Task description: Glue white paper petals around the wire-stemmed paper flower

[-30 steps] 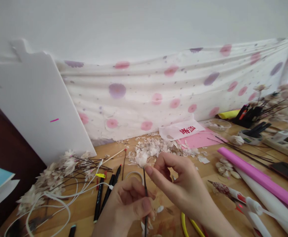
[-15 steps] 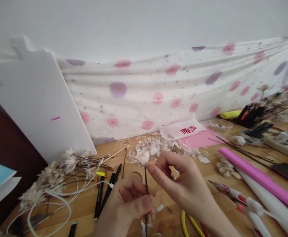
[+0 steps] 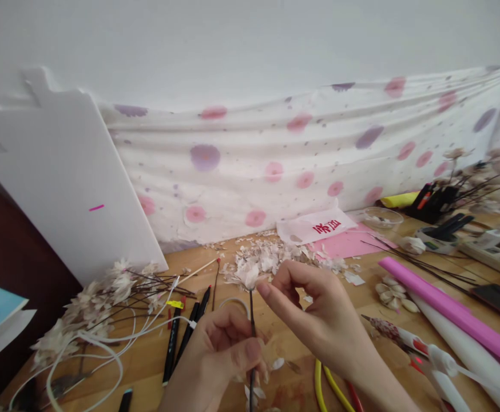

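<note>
My left hand (image 3: pixel 228 352) grips a dark, thin flower stem (image 3: pixel 251 312) between thumb and fingers, holding it upright. At the stem's top sits a small pale flower head (image 3: pixel 249 279), which blends into the petals behind it. Just right of that head is my right hand (image 3: pixel 312 309), its thumb and forefinger pinched together. Whatever lies in the pinch, if anything, is too small to make out. Behind both hands spreads a heap of loose whitish petals (image 3: pixel 271 254), and a roll of tape (image 3: pixel 235 302) lies partly hidden by my left hand.
Dried flowers (image 3: pixel 87 309) and a white cable (image 3: pixel 119 352) lie to the left, near black markers (image 3: pixel 181 337). On the right are a glue gun (image 3: pixel 425 349), a pink roll (image 3: pixel 447 309) and a petal cluster (image 3: pixel 393 292). Yellow-handled pliers (image 3: pixel 333 386) lie in front.
My right hand's pinched fingertips have shifted slightly up and away from the flower's base. The stem in my left hand has moved a little to the left.
</note>
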`<state>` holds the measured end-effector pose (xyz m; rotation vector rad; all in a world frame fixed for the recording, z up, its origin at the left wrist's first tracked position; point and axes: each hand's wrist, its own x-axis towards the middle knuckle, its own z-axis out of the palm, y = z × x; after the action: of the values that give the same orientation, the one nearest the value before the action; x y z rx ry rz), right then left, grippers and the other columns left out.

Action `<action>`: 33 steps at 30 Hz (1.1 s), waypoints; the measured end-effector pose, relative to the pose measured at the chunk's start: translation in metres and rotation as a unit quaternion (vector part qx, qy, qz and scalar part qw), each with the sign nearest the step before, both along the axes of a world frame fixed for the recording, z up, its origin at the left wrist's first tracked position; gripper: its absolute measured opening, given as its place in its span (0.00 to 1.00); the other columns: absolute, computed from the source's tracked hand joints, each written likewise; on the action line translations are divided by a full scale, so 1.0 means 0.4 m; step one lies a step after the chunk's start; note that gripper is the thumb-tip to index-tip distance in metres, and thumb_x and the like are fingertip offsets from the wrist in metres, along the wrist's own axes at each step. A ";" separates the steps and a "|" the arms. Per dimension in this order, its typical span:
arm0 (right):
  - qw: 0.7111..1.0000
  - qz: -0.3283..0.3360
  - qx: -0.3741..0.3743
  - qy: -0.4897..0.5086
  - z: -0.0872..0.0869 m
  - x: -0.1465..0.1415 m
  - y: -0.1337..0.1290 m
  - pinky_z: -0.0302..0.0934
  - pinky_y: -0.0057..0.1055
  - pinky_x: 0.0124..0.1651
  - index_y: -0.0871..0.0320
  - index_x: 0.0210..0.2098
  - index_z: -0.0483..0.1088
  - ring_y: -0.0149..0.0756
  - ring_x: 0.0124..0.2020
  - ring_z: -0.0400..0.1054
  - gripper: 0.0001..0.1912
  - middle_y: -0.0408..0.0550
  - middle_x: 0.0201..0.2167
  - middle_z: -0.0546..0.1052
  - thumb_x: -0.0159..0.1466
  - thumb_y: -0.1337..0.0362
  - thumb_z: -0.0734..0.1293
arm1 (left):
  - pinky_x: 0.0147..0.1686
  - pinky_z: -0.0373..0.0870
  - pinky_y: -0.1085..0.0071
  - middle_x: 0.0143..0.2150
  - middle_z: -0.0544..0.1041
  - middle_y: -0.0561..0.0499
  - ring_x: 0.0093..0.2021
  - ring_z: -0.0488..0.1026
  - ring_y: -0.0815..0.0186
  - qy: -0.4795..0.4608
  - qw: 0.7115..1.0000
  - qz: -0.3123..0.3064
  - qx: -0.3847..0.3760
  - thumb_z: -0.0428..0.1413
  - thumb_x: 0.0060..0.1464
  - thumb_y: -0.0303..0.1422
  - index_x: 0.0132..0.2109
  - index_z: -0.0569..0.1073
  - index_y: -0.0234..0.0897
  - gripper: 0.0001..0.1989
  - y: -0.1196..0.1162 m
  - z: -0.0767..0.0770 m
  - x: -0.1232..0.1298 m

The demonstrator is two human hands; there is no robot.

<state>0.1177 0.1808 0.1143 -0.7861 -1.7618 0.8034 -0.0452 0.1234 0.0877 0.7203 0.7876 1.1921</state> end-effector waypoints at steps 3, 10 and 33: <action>1.000 -0.013 0.010 0.004 0.002 0.006 0.003 0.49 0.26 0.23 0.55 0.22 0.61 0.26 0.20 0.54 0.19 0.35 0.18 0.62 0.68 0.60 0.67 | 0.24 0.67 0.78 0.21 0.76 0.57 0.24 0.75 0.71 0.005 1.000 0.015 -0.014 0.77 0.37 0.38 0.27 0.77 0.37 0.18 0.002 0.000 -0.004; 0.999 -0.024 0.012 0.030 0.006 0.027 0.010 0.47 0.26 0.25 0.56 0.24 0.63 0.26 0.22 0.51 0.21 0.36 0.19 0.59 0.72 0.55 0.65 | 0.32 0.73 0.77 0.29 0.83 0.52 0.30 0.77 0.68 0.204 0.962 0.150 0.102 0.74 0.43 0.40 0.27 0.81 0.39 0.12 0.034 -0.029 -0.030; 0.954 0.197 -0.210 0.079 0.005 0.025 -0.016 0.44 0.27 0.27 0.56 0.37 0.74 0.27 0.25 0.51 0.16 0.36 0.23 0.62 0.70 0.49 0.69 | 0.62 0.69 0.71 0.35 0.81 0.59 0.35 0.78 0.72 0.521 0.542 0.393 0.530 0.59 0.58 0.20 0.34 0.75 0.42 0.10 0.059 -0.032 -0.082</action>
<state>0.1277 0.1742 0.1163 -0.6210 -1.6423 1.5048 -0.0781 0.1469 0.0748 2.4488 1.4274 2.0866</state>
